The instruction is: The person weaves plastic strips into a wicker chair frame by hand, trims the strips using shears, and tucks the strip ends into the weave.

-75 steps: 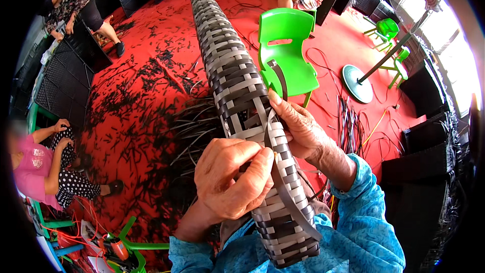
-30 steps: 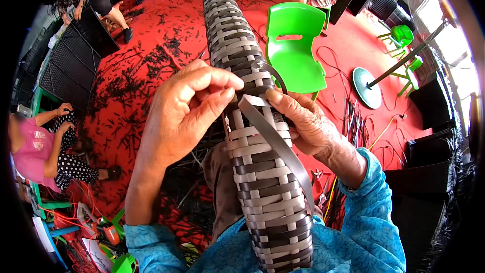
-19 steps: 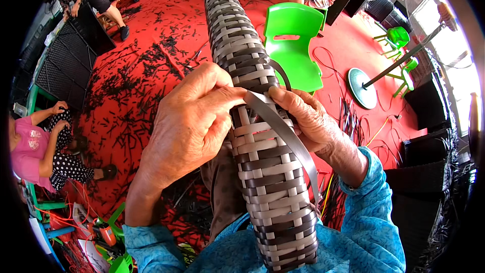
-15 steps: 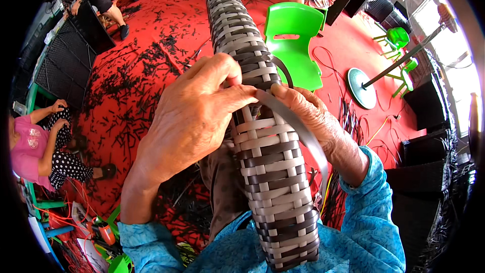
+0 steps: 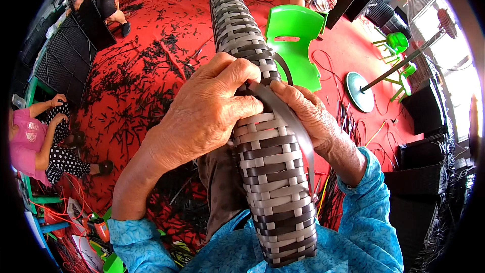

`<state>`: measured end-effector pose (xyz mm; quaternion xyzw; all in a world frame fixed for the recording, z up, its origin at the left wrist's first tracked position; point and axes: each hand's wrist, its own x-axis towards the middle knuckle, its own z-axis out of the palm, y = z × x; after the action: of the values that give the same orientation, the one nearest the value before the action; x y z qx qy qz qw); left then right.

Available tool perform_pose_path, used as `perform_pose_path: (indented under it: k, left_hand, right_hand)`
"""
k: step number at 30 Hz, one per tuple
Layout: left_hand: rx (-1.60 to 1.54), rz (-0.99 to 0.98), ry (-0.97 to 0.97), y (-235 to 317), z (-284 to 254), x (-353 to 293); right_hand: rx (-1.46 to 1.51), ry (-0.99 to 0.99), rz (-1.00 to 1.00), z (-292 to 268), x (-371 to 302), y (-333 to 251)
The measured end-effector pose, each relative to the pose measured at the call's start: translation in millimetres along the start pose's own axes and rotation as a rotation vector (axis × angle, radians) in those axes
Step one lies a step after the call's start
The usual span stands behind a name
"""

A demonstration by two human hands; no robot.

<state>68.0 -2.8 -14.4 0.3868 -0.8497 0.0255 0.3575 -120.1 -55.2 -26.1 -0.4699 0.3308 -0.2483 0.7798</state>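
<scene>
A long narrow piece [image 5: 270, 172], woven from grey and dark brown flat strips, runs from my lap away to the top of the view. My left hand [image 5: 202, 106] lies over its left side, fingers bent, thumb and forefinger closed at the end of a loose grey strip [image 5: 295, 129] by a gap in the weave. From there the strip curves down along the right side. My right hand [image 5: 313, 116] grips the right edge, thumb on top beside the strip and fingers mostly hidden underneath. A dark strip loop [image 5: 284, 68] sticks out just beyond my right thumb.
A green chair [image 5: 293, 40] stands beyond my right hand. Dark strip scraps [image 5: 146, 65] litter the red floor [image 5: 187, 10]. To the right is a standing fan [image 5: 361, 91]. One person in pink [image 5: 30, 139] sits at left; two others are at the back.
My left thumb has moved nearer to me, apart from the forefinger, with the strip's end against the weave between them. The strip hangs closer along the woven piece's right side.
</scene>
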Motion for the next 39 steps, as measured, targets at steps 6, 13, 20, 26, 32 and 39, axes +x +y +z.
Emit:
perform_pose_path:
  k: [6, 13, 20, 26, 32, 39]
  left_hand:
    - [-0.465, -0.254, 0.117, -7, -12, -9]
    - [-0.386, -0.257, 0.269, 12, 4, 2]
    - [-0.463, -0.29, 0.471, 4, 32, -27]
    - [-0.465, -0.293, 0.524, 5, 39, -28]
    - [-0.464, -0.301, 0.515, 7, 39, -28]
    - [-0.469, -0.315, 0.548, 8, 45, -28]
  right_hand:
    - [0.085, 0.09, -0.059, 19, -2, 0]
    - [0.013, -0.037, -0.042, -4, 5, 6]
    - [0.063, -0.025, 0.009, -5, 4, 6]
    - [0.084, 0.009, -0.023, -12, -3, 1]
    - [0.041, -0.099, 0.007, -21, -3, 3]
    - [-0.077, -0.034, 0.039, -13, 1, -8]
